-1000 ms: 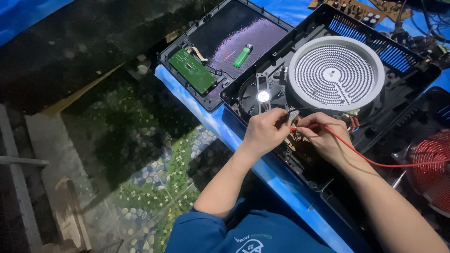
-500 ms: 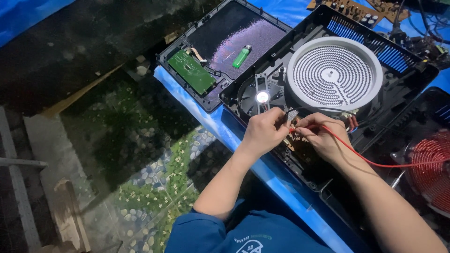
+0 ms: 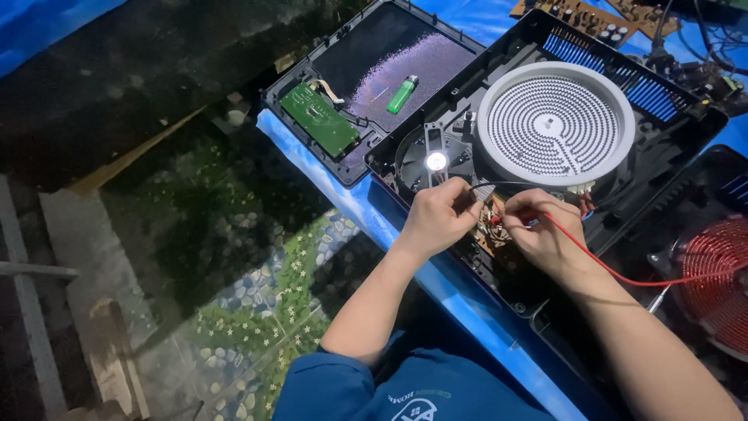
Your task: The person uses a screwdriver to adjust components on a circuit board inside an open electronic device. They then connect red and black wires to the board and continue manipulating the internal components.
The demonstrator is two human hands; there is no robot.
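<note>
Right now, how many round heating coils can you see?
2: the white heating coil in the opened cooker beyond both hands, and a red coil at the right edge, partly cut off.

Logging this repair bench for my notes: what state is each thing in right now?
Black plastic cooker housing: opened, insides exposed.
White round heating coil plate: seated in the housing.
Black cooling fan: uncovered, bright glare at its hub.
Green circuit board: lying in the removed cover.
Green lighter: lying flat.
Red wire: held by right hand.
Left hand: pinching a black wire.
</note>
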